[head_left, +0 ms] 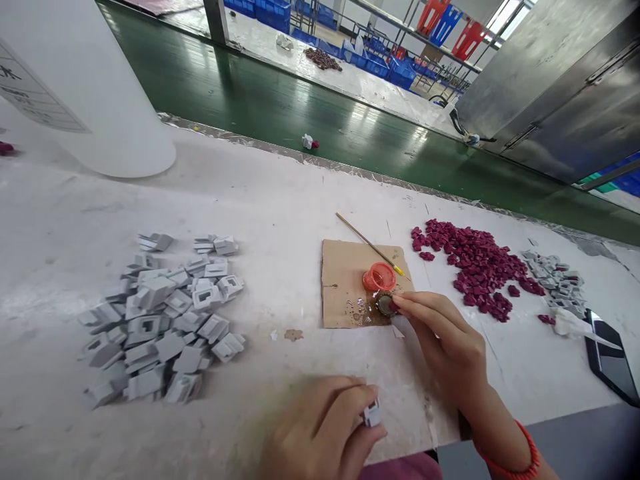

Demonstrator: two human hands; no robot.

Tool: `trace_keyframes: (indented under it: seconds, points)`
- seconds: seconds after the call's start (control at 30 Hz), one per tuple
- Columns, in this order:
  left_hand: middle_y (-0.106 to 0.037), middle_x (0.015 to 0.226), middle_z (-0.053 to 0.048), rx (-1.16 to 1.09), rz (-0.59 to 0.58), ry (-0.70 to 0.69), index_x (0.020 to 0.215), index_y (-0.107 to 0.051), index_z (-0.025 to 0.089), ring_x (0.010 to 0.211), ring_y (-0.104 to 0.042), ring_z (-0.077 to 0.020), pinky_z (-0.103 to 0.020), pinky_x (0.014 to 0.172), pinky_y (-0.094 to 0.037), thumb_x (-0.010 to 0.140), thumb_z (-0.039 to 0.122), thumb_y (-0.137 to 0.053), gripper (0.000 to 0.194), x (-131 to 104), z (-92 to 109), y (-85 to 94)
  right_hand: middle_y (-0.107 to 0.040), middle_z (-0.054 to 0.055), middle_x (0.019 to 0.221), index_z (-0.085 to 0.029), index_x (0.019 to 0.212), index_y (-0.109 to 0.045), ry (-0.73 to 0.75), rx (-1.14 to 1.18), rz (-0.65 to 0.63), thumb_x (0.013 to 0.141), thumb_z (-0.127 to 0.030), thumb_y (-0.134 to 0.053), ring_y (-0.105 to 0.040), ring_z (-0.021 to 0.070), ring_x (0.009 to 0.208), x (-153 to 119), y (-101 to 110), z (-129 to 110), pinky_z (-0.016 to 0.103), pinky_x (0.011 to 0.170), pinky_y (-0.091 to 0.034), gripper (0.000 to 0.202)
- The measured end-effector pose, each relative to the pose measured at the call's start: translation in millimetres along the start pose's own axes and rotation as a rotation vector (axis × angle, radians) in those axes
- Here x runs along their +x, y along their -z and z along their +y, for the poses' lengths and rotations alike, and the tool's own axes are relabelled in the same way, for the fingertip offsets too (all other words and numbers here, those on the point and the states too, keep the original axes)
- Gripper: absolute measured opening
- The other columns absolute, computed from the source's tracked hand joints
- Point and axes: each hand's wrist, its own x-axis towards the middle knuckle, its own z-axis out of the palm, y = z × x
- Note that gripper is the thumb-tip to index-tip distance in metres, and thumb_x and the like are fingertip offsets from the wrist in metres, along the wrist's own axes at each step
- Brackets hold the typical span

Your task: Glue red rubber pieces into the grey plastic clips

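Observation:
My left hand (333, 427) is closed round a small grey plastic part (372, 413) near the table's front edge. My right hand (445, 340) reaches over a cardboard piece (337, 267), its fingers pinched at a small dark red piece (394, 306) beside a round metal cap (385, 305). Just behind the cap, a red cup (379, 277) stands on the cardboard. A thin stick (367, 241) with a yellow end lies across the cardboard's back edge. Wet drops dot the cardboard left of the cap.
Grey parts (165, 327) are heaped at the left, dark red pieces (475, 263) at the right, beside more grey parts (557, 280) and a phone (613, 360). A white container (100, 87) stands back left. Behind the table runs a green conveyor belt (250, 93).

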Motion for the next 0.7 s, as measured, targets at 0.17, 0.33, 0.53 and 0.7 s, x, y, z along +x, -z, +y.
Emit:
trace_keyframes:
  seconds: [0.17, 0.33, 0.53, 0.7]
  points:
    - [-0.069, 0.084, -0.002, 0.092, 0.003, 0.004, 0.1, -0.057, 0.02, 0.079, -0.064, -0.0211, -0.032, 0.071, -0.054, 0.085, 0.021, -0.067, 0.019, 5, -4, 0.8, -0.064, 0.004, 0.101, -0.022, 0.111, -0.064, -0.184, 0.16, 0.102, 0.089, -0.005, -0.059, -0.061, 0.0176, 0.093, -12, 7, -33, 0.029, 0.076, -0.056, 0.028]
    - [-0.067, 0.081, -0.001, 0.081, 0.012, 0.037, 0.096, -0.058, 0.02, 0.076, -0.061, -0.0199, -0.031, 0.066, -0.05, 0.085, 0.018, -0.066, 0.014, 5, -2, -2.7, -0.064, 0.004, 0.091, -0.02, 0.104, -0.064, -0.256, 0.357, 0.092, 0.085, -0.002, -0.059, -0.061, 0.0182, 0.084, -36, -3, -66, 0.03, 0.07, -0.056, 0.026]
    - [-0.067, 0.081, 0.0, 0.065, 0.021, 0.033, 0.094, -0.057, 0.019, 0.078, -0.06, -0.0184, -0.031, 0.07, -0.049, 0.085, 0.016, -0.067, 0.014, 5, -1, -1.4, -0.065, 0.004, 0.096, -0.018, 0.105, -0.064, -0.294, 0.422, 0.078, 0.084, 0.001, -0.057, -0.061, 0.016, 0.088, -44, -16, -68, 0.026, 0.076, -0.056, 0.029]
    - [-0.066, 0.082, 0.0, 0.059, 0.019, 0.039, 0.094, -0.058, 0.019, 0.078, -0.06, -0.0174, -0.03, 0.071, -0.048, 0.086, 0.014, -0.066, 0.012, 5, 1, -0.6, -0.065, 0.005, 0.092, -0.016, 0.103, -0.065, -0.242, 0.44, 0.028, 0.084, 0.001, -0.059, -0.062, 0.0167, 0.086, -39, -15, -67, 0.027, 0.073, -0.056, 0.026]
